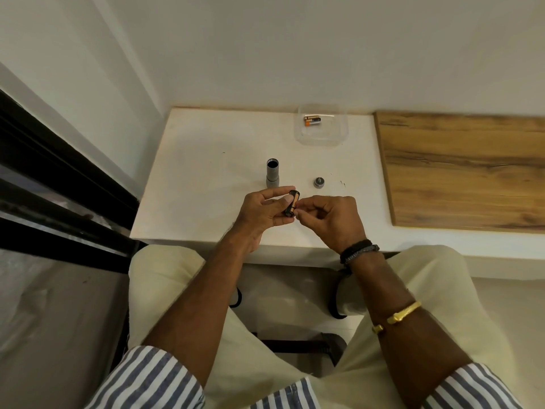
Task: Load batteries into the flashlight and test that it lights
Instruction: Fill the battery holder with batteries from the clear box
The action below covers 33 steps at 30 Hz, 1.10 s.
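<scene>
Battery loading at the carrier stage. Left hand is gripping a dark battery holder between thumb and forefinger, its long axis tilted slightly from upright, while right hand is pinching in against the holder's near side with fingertips bunched; whether a cell is pinched between those fingertips cannot be told, since they are covering that spot. Copper-coloured cell casing is showing in the holder's open slot, so at least one cell appears to be seated. Both hands are working together just above the near edge of the white table.

Flashlight body is standing on end just beyond the left hand, open mouth upward, apart from both hands. Tail cap is lying just beyond the right hand, also untouched. Spare batteries, two by the look of them, are lying in a clear tray well beyond the hands, near the wall.

For a clean seating, the judgement is as follows: the left hand should be steadying the holder without covering the empty slots, the right hand should be pressing each cell against its spring end first, then rocking the other end down. Polarity markings are too small to read here and need checking before each press. Remaining steps appear to be filling the holder, sliding it into the body, screwing on the cap and switching on.
</scene>
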Motion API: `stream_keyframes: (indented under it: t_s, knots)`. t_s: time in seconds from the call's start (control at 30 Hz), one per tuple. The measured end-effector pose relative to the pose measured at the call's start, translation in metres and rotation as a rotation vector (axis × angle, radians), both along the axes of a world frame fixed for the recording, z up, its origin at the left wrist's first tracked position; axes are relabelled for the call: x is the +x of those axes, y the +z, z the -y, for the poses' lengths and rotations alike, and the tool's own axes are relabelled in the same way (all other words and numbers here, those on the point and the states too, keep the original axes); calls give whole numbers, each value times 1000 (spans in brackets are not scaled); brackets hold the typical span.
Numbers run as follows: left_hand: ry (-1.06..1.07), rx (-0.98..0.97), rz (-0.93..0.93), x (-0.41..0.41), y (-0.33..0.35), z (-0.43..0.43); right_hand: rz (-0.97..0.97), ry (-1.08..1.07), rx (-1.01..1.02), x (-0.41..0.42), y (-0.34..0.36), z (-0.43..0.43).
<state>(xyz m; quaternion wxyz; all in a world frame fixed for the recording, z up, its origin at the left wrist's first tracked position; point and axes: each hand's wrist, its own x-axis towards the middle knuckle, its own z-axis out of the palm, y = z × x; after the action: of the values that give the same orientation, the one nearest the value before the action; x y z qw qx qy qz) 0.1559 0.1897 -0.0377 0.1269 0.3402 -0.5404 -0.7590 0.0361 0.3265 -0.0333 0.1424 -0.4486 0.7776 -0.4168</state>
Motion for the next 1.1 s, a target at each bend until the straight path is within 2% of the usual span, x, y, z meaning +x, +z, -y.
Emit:
stream_keyframes:
  t_s: [0.1,0.23,0.53,0.8,0.9,1.1]
  knots:
    - [-13,-20,38,-1,0,1,-61,9,-19,3,1,-1]
    - [-11,-32,60,-2,3,2,-53,1,-45,5,0,-1]
    - [13,21,29,-4,5,1,-131,-35,-90,11,0,3]
    - [108,160,-20,-4,2,-1,-158,-37,-134,8,2,8]
    - [116,171,-35,-4,-1,-4,-99,-55,-132,8,4,7]
    - [108,150,-57,-5,-4,-4,179,-100,-69,2,2,7]
